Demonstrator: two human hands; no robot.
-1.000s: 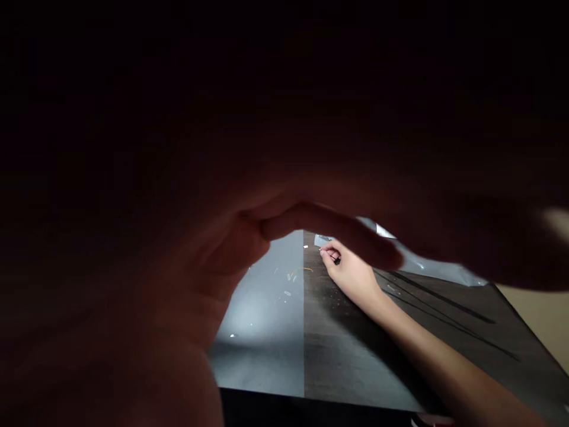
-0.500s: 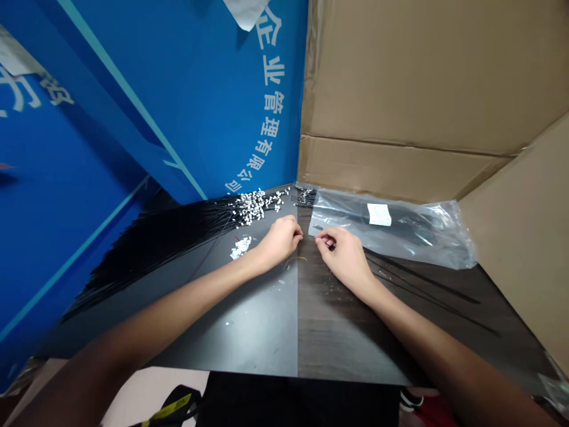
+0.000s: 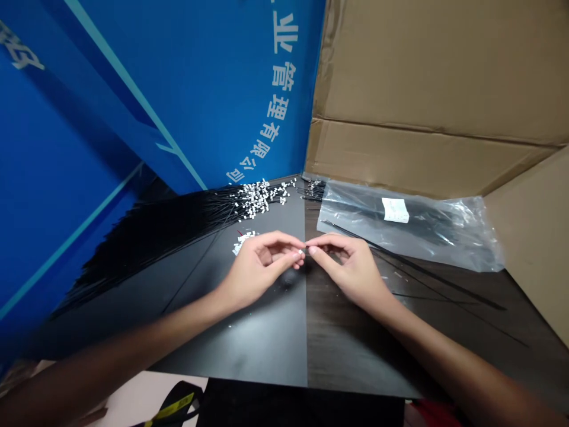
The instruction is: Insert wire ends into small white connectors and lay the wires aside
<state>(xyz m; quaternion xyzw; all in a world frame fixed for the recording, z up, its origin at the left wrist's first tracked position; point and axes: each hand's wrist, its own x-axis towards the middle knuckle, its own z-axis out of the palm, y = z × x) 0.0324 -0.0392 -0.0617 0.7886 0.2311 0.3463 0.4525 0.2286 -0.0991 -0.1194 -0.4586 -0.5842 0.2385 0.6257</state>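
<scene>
My left hand (image 3: 258, 264) and my right hand (image 3: 349, 264) meet fingertip to fingertip just above the dark table (image 3: 267, 338). Both pinch at one spot, around a tiny white piece (image 3: 302, 251) and what looks like the end of a thin black wire running off to the right (image 3: 400, 261). A small heap of white connectors (image 3: 242, 242) lies just behind my left hand. A large fan of black wires with white ends (image 3: 178, 222) spreads over the left of the table.
A clear plastic bag of black wires with a white label (image 3: 413, 228) lies at the back right. Blue printed panels (image 3: 178, 95) wall the left, cardboard (image 3: 435, 89) walls the back and right. Loose black wires (image 3: 448, 302) cross the right side.
A second ago a hand close to the camera blocked most of the view. Since then both hands have risen off the table and drawn nearer, fingertips now together.
</scene>
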